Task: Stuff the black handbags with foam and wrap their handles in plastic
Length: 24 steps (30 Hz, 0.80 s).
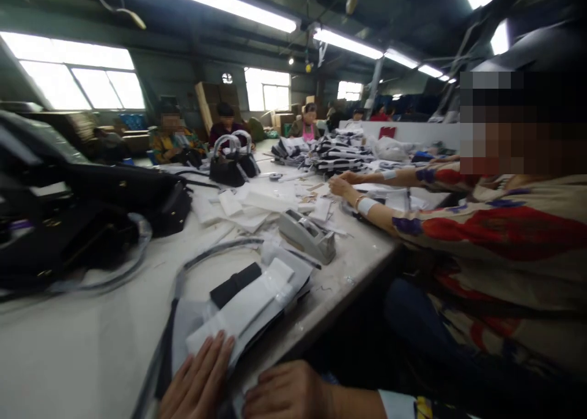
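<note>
Left hand (202, 373) flat, fingers close together, on smooth white paper (250, 300)
One strapped black piece (236, 283) beneath, by the table (92, 352) edge; one grey plastic tape dispenser (306, 235); right hand (287, 389) curled, can't tell on what

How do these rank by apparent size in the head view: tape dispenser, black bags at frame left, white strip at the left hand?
1. Black bags together, cut off by the frame
2. White strip
3. Tape dispenser
</note>
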{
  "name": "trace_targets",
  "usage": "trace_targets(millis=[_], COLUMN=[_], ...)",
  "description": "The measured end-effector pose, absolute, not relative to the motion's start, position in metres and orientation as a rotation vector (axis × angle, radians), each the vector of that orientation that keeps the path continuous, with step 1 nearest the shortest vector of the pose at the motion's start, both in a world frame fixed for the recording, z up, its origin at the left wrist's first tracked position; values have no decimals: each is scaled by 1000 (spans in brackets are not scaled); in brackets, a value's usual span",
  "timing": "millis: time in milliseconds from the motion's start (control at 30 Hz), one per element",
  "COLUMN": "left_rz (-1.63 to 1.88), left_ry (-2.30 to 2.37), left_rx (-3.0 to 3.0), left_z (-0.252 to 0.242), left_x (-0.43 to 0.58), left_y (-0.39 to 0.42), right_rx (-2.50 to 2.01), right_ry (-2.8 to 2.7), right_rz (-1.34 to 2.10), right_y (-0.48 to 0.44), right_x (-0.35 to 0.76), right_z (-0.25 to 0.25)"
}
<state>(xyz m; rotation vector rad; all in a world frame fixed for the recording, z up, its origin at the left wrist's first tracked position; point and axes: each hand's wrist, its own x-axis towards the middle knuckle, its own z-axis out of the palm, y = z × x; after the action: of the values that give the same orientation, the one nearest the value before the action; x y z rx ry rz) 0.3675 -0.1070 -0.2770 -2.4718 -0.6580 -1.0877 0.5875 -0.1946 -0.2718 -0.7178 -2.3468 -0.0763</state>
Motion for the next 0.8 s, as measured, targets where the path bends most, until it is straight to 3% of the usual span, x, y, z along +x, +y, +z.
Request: trace_targets(millis=[333,800], left_rz=[-971,-1324], left_ry=[-948,-993], left_rx=[-2523,-2491], left_z=[-251,-257], left_x=[385,384], left_y=[-138,-141], right_rx=[-643,-1342], right_ry=[-2204,-2145], right_rz=[44,450], right_y=[-159,-99], right_x=[584,573], right_z=[-193,-192])
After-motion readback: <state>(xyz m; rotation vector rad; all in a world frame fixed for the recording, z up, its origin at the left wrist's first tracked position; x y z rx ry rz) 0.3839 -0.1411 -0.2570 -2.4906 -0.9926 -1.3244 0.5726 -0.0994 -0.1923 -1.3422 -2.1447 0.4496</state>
